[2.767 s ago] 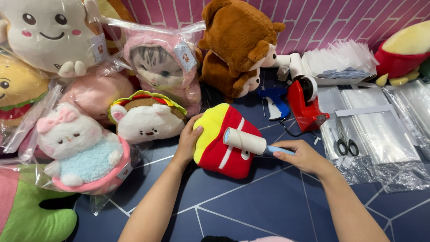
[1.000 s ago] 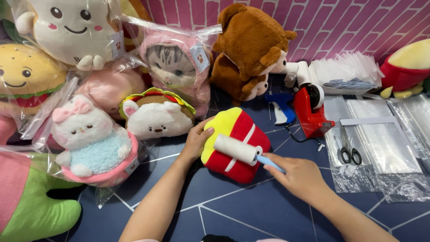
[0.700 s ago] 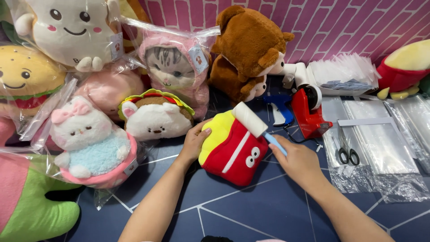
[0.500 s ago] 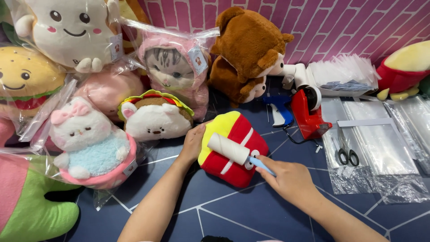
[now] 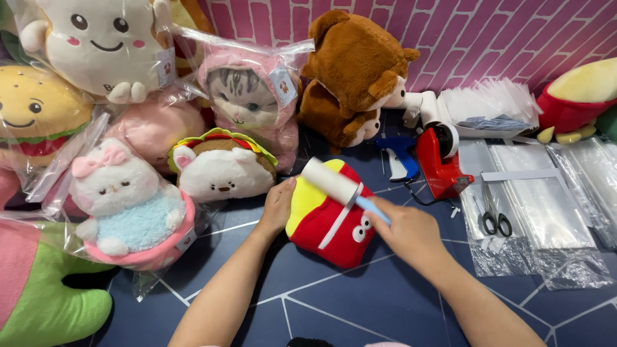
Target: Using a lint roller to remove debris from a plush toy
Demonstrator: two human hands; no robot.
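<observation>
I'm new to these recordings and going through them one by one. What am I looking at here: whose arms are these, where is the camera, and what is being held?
There is no machine: a person works with bare hands, filmed by a camera on their head looking down. The left hand steadies a red and yellow fries-shaped plush toy lying on the dark blue floor mat. The right hand holds a white lint roller with a blue handle, its roll resting on the toy. Around them lie bagged plush toys, a brown teddy bear, a red tape dispenser, black-handled scissors and clear plastic bags.
</observation>
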